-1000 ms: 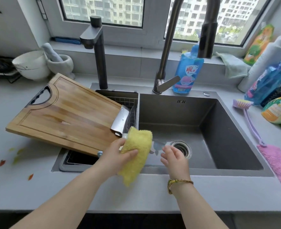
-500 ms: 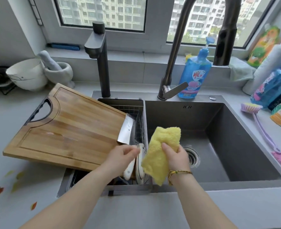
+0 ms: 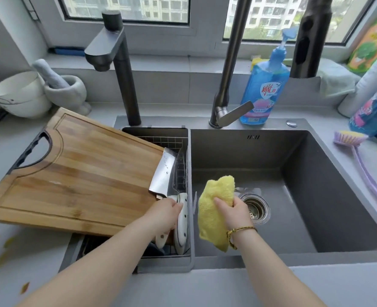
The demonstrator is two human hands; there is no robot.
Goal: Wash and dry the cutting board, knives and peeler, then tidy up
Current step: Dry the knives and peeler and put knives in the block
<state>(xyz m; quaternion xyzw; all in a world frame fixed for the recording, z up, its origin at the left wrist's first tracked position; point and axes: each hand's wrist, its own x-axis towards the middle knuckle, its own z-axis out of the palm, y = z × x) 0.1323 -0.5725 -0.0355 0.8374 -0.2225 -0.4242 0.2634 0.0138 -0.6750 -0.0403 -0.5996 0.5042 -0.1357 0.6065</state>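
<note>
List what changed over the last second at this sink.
The yellow cloth passed from the left hand to the right hand, which now grips it over the sink. The left hand moved to the rack and grips a white knife handle. The cutting board and cleaver blade stayed put.

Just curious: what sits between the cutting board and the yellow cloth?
Head view: a cleaver, a white-handled knife in the wire rack, then the sink's divider wall.
</note>
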